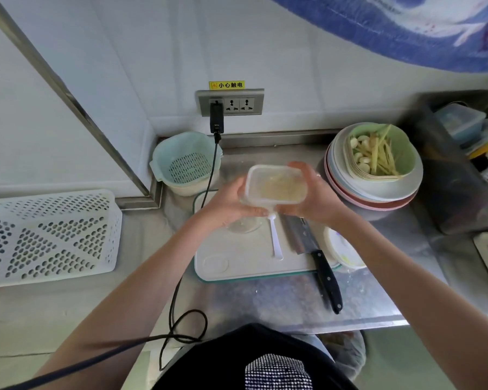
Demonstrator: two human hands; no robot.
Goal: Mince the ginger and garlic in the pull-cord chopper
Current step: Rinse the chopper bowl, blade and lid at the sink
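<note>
While both hands cup it above the far edge of the cutting board (245, 260), the chopper tub (275, 185) sits tilted toward the camera, pale mince showing inside. Left hand (226, 204) grips its left side, right hand (313, 192) its right, equally close. More ginger and garlic wait in the green dish (406, 153), far right. One spoon (275, 237), one cleaver (316, 254), one lid (344, 249) lie below on the worktop (293, 299).

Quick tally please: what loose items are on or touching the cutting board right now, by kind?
Black-handled cleaver knife: 1
White plastic spoon: 1
Clear round glass dish: 1
White round lid at the board's right edge: 1
Total: 4
</note>
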